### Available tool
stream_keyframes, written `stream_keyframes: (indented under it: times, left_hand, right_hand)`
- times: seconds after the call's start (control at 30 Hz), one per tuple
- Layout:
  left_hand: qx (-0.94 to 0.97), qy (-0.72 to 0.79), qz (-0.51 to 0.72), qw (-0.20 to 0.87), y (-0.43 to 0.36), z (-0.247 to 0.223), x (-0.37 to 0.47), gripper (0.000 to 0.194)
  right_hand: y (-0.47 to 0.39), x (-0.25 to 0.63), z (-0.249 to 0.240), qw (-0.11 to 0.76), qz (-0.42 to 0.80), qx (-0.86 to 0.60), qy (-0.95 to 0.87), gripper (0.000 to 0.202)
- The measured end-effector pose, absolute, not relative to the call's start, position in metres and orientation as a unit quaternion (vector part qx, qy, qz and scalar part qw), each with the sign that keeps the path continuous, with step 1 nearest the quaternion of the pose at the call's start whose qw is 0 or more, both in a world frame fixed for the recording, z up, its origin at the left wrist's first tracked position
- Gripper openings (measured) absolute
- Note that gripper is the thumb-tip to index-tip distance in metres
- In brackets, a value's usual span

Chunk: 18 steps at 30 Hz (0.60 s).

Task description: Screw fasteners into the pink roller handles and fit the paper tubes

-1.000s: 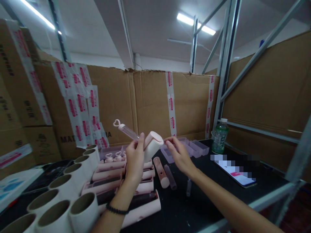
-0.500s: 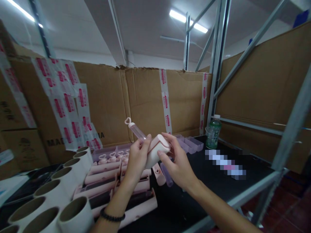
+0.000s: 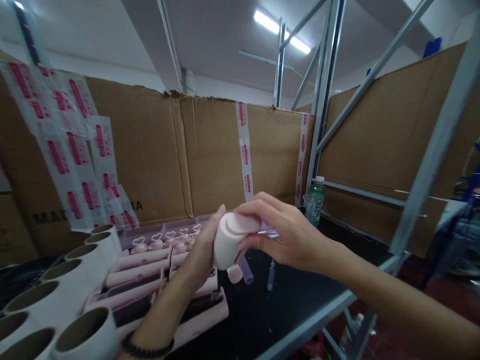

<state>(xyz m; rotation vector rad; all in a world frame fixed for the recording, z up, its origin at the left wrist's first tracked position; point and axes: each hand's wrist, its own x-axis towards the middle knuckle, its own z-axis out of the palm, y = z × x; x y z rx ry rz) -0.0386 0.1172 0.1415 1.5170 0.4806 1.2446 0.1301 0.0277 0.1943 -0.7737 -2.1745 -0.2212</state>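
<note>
My left hand (image 3: 200,250) is wrapped round a white cylindrical container (image 3: 225,245), which is tilted towards me. On its upper end sits a pale pink oval end piece (image 3: 243,223). The fingers of my right hand (image 3: 279,225) are closed on this end piece from the right, thumb below and fingers above. Below the hands, on the black table top, lie a small pink part (image 3: 235,274), a translucent purple tube (image 3: 246,271) and a slim clear tube (image 3: 271,275). Left of them are long pink cases (image 3: 138,260) and several pink heart-topped caps (image 3: 155,242).
Several white cardboard tubes (image 3: 84,335) stand upright at the left. A green bottle (image 3: 315,200) stands at the back right beside a metal rack post (image 3: 318,125). A tall cardboard wall (image 3: 213,155) closes off the back. The table's metal edge (image 3: 311,325) runs along the right.
The wand with the heart-shaped top, seen above my left hand before, is no longer visible. My right hand has closed onto the pink end piece. The view has turned somewhat right.
</note>
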Motion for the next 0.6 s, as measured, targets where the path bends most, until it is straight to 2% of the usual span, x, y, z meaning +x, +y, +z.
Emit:
stream_keyframes:
  times: [0.17,0.3,0.4,0.5,0.6]
  left_hand:
    - [0.675,0.155,0.581,0.427,0.100,0.140,-0.035,0.050]
    - [0.733,0.174,0.606,0.256,0.092,0.131,-0.032,0.053]
    - [0.745,0.242,0.600,0.164,0.093,0.125,-0.032,0.045]
    - [0.766,0.237,0.593,0.073,0.096,0.122,-0.033,0.044]
    - [0.771,0.233,0.592,-0.010,0.099,0.121,-0.035,0.044]
  right_hand:
    - [0.034,0.138,0.204,0.418,-0.056,-0.386,-0.820,0.024]
    - [0.034,0.132,0.199,0.425,-0.009,-0.423,-0.800,0.023]
    - [0.030,0.131,0.200,0.404,0.037,-0.428,-0.808,0.026]
    - [0.027,0.134,0.206,0.374,0.056,-0.435,-0.817,0.032]
    - [0.026,0.138,0.216,0.334,0.046,-0.437,-0.834,0.029]
